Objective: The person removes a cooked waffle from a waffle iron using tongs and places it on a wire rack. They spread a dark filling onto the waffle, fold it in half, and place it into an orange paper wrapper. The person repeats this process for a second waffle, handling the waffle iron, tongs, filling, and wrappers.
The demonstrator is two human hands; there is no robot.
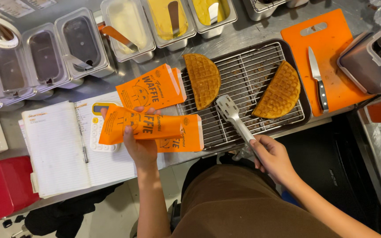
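A steel counter (252,37) runs across under bright light, with pale floor (111,216) below and a red box (1,187) alongside.

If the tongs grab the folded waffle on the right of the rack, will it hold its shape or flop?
The right folded waffle looks browned and crisp, so it probably stays fairly stiff. Its grid pockets should give the tongs in the right hand some grip. Folded in half, it may crack or open if squeezed hard.
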